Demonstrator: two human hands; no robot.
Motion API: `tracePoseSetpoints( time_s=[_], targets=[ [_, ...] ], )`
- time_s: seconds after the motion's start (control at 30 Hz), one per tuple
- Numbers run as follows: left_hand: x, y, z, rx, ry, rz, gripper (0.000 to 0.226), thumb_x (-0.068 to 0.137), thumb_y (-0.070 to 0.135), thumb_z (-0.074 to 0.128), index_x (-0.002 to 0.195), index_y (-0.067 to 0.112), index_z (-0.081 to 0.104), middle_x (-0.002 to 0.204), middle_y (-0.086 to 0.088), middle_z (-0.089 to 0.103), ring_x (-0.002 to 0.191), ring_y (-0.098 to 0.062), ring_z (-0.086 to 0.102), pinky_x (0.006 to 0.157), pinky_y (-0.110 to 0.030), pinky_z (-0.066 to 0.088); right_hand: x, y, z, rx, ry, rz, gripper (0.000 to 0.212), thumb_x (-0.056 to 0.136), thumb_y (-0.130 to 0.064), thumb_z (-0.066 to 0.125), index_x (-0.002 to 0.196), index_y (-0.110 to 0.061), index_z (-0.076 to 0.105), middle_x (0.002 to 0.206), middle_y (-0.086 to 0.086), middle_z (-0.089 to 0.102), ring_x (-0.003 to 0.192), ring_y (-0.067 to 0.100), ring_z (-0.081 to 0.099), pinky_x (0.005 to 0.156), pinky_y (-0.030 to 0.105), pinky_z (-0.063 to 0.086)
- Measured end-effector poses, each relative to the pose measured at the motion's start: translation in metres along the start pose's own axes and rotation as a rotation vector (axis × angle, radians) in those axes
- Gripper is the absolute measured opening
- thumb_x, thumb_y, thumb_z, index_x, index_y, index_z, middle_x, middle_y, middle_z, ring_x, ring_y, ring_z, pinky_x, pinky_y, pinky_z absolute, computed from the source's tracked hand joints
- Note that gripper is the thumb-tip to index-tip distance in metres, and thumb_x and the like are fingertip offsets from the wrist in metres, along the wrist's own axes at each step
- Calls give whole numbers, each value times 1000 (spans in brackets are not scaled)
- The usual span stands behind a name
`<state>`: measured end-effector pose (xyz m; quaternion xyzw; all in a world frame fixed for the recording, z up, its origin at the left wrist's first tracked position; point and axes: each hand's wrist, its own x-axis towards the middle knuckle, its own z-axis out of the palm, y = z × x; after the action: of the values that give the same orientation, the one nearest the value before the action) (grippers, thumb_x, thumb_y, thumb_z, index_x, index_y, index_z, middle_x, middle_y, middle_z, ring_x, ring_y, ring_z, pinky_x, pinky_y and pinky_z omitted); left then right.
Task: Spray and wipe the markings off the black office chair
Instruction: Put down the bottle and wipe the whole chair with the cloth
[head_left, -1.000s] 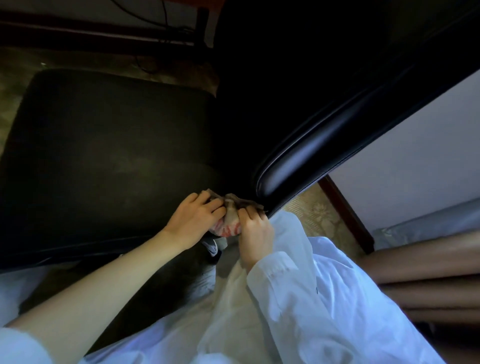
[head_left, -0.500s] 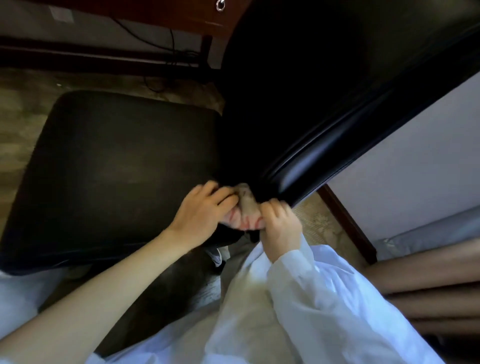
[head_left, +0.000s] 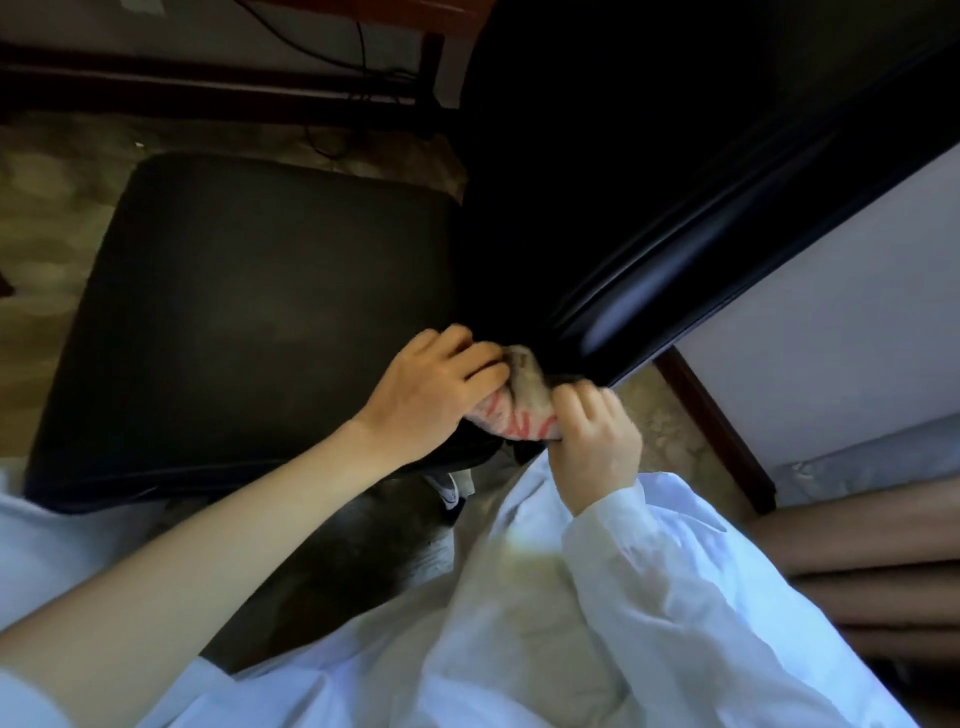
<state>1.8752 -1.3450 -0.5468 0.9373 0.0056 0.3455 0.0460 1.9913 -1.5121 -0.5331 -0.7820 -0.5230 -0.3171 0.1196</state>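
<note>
Where the seat meets the backrest, the head view looks down on the black office chair (head_left: 249, 322), whose seat spreads to the left of the frame while the backrest (head_left: 649, 182) rises at the right. The backrest's glossy edge runs as a long diagonal from the middle of the picture up to the top right corner. A bunched cloth (head_left: 522, 405) sits at the lower end of that edge, right at the near corner of the seat. Its long axis runs from the crease back towards the person. Red strokes show on the cloth's near end, too smeared to read as writing. The left hand (head_left: 436, 395) comes in over the seat's near edge, its grip clamped on the cloth's left side with bent fingers on top. The right hand (head_left: 597, 441), in a white sleeve (head_left: 675, 571), has its grip closed round the cloth's right end, fingers curled over it. Patterned floor (head_left: 52, 182) lies beyond the seat, dark cables (head_left: 358, 52) hang at the top, and a pale wall (head_left: 831, 338) with a dark baseboard (head_left: 711, 431) fills the right.
</note>
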Motion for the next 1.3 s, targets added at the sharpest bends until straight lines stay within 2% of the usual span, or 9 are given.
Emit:
tracePoseSetpoints(
  time_s=[0.13, 0.2, 0.33, 0.43, 0.5, 0.57, 0.7, 1.0, 1.3],
  targets=[
    [-45, 9, 47, -12, -284, -23, 43, 57, 10, 84, 98, 14, 73, 107, -6, 69, 88, -29, 63, 71, -36, 53, -28, -17, 48, -1, -474, -16, 37, 30, -11, 80, 62, -13, 62, 55, 4, 58, 42, 23, 56, 36, 18, 37],
    [-56, 16, 64, -60, -323, -71, 44, 58, 12, 86, 99, 13, 72, 107, -7, 69, 93, -29, 63, 78, -38, 54, -26, -23, 61, -39, -473, -64, 3, 56, -17, 61, 56, -14, 62, 48, 2, 54, 37, 21, 53, 34, 17, 34],
    [-53, 18, 83, -75, -209, -122, 39, 60, 7, 81, 97, 10, 72, 101, -8, 69, 91, -29, 61, 77, -39, 51, -21, -13, 78, -75, -486, -62, 25, 64, -9, 39, 51, -14, 60, 44, 2, 51, 33, 20, 49, 32, 16, 30],
    [-41, 18, 93, -104, -200, -124, 38, 59, 4, 81, 95, 8, 72, 98, -9, 69, 87, -30, 64, 74, -40, 55, -9, -3, 78, -97, -531, -57, 5, 58, -10, 59, 53, -12, 61, 45, 3, 51, 33, 21, 51, 30, 16, 32],
    [-28, 19, 95, -117, -219, -150, 39, 55, 3, 82, 92, 8, 72, 94, -8, 69, 81, -30, 64, 72, -39, 55, -6, 7, 81, -39, -627, -40, 31, 32, -9, 81, 59, -10, 65, 47, 4, 54, 34, 21, 53, 30, 16, 37],
    [-18, 17, 93, -132, -219, -181, 40, 53, -1, 81, 91, 8, 72, 91, -8, 69, 77, -30, 62, 68, -38, 55, 0, 20, 78, 3, -579, 4, 39, 26, -12, 82, 61, -10, 66, 50, 3, 57, 38, 21, 56, 33, 15, 36],
    [7, -1, 66, -131, -94, -239, 34, 72, 6, 53, 102, 6, 70, 103, -8, 69, 79, -32, 61, 59, -37, 53, 30, 48, 62, 19, -240, -17, 25, 58, -10, 44, 74, -11, 64, 67, 1, 60, 60, 25, 58, 43, 24, 38],
    [85, -7, 23, -44, 30, -110, 43, 76, 11, 39, 108, 8, 68, 108, -5, 68, 90, -31, 60, 70, -37, 49, 67, 90, 26, 92, 121, 88, 18, 67, 3, 64, 81, -8, 64, 77, 4, 62, 70, 25, 50, 61, 27, 40],
    [49, -23, 73, -12, -223, -207, 50, 60, -6, 74, 108, 8, 68, 104, -6, 68, 84, -32, 60, 64, -37, 49, 43, 66, 93, 172, -167, 314, 34, 49, 6, 70, 77, -9, 58, 77, 3, 58, 70, 28, 55, 48, 28, 37]
  ],
)
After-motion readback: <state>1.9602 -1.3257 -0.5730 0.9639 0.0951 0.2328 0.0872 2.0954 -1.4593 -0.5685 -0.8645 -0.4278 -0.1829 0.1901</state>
